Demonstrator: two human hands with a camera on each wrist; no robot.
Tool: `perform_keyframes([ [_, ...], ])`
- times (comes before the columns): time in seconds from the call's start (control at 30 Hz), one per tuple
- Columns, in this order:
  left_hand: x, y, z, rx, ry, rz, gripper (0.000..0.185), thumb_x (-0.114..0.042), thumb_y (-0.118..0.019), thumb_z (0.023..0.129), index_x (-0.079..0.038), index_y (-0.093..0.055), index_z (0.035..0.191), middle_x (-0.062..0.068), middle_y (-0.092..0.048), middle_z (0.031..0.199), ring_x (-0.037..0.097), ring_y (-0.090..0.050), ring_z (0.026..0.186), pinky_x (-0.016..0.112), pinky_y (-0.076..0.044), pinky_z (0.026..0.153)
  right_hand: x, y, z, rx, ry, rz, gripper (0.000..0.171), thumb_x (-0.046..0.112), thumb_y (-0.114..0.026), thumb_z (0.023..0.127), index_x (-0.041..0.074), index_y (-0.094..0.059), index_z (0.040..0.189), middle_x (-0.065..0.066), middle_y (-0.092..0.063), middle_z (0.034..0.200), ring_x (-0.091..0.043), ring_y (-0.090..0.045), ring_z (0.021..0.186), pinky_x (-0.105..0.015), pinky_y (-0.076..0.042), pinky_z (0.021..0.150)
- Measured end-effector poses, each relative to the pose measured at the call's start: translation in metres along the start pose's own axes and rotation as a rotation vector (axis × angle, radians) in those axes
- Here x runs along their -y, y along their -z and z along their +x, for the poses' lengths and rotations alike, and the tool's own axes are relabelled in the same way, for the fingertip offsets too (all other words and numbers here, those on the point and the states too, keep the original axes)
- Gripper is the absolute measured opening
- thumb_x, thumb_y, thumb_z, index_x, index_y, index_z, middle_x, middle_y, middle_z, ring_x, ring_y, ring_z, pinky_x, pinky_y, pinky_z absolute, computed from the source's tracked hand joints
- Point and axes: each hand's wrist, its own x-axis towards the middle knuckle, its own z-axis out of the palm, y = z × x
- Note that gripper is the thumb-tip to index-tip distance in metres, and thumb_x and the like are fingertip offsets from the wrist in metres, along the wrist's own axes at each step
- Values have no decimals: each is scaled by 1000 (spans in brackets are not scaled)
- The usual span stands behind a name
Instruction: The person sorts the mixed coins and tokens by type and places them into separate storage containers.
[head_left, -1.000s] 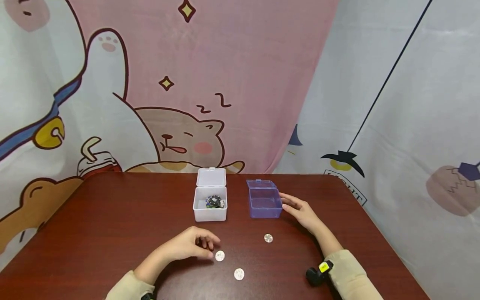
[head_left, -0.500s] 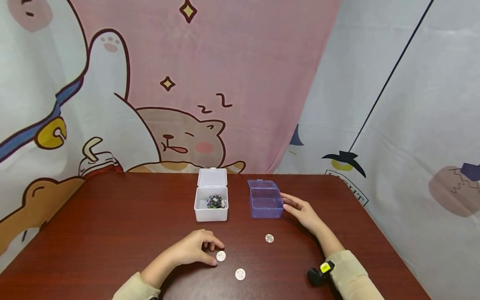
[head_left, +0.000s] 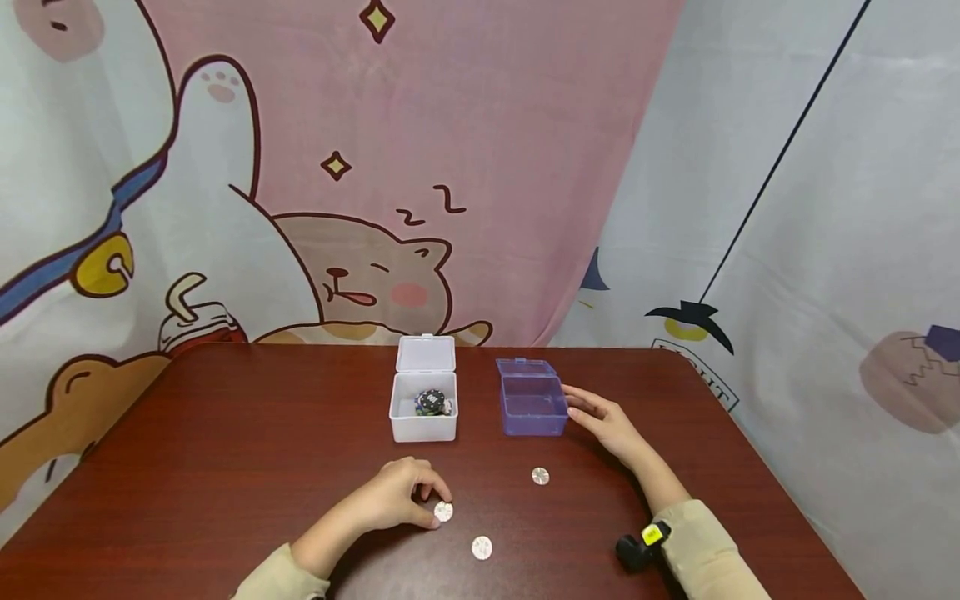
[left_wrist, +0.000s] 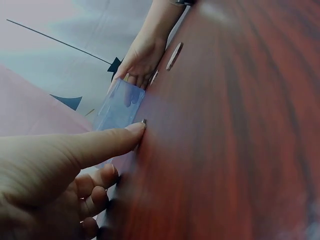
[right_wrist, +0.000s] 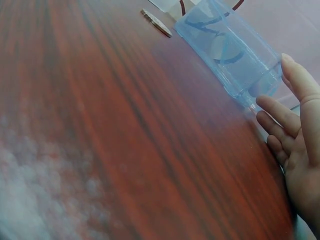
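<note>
Counting the things on the tabletop: three silver discs, two small boxes. The left hand has its grip curled, fingertips pinching the nearest disc. The right hand lies spread, fingers touching the purple box. The white box stands just beside. Free wood lies toward both side edges.

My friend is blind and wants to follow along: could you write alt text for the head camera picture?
A person's left hand touches a small round silver coin on a dark red wooden table, while the right hand rests against an open purple clear plastic box. Two more silver coins lie nearby, and an open white plastic box stands behind.
</note>
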Motion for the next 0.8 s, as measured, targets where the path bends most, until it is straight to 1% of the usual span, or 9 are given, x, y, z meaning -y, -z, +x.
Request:
perform_keyframes([
  [0.23, -2, 0, -1, 2, 50, 5, 22, -19, -86, 65, -24, -74, 83, -13, -51, 70, 3, -46, 72, 23, -34, 67, 1, 0, 0, 0, -3, -1, 45, 10, -59, 96, -1, -48, 138, -24, -56, 127, -39, -51, 118, -22, -45, 87],
  [0.4, -2, 0, 0, -8, 55, 10, 22, -19, -86, 64, -24, -73, 81, -13, -51, 70, 4, -46, 72, 25, -33, 69, 0, 0, 0, 3, 1, 10, 46, 10, -59, 96, -2, -47, 139, -27, -55, 128, -41, -49, 118, -22, -45, 86],
  [0.6, -3, 0, 0, -6, 73, 13, 22, -20, -86, 63, -24, -71, 79, -14, -51, 70, 3, -45, 72, 26, -33, 69, -1, 0, 0, 1, 2, 10, 46, 11, -59, 96, -2, -48, 138, -26, -56, 127, -40, -50, 118, -21, -45, 87],
  [0.73, -2, 0, 0, -14, 84, -6, 22, -19, -86, 63, -22, -70, 76, -14, -51, 69, 3, -45, 71, 24, -35, 67, -2, 0, 0, 3, 6, 16, 46, 10, -59, 96, -2, -48, 138, -27, -55, 127, -43, -49, 119, -21, -44, 87],
  [0.8, -1, 0, 1, -19, 89, -34, 20, -18, -86, 63, -22, -69, 73, -13, -51, 68, 3, -45, 70, 23, -36, 66, -3, 1, 1, 1, 7, 13, 46, 10, -59, 96, -3, -48, 138, -28, -55, 127, -44, -49, 119, -20, -44, 87],
])
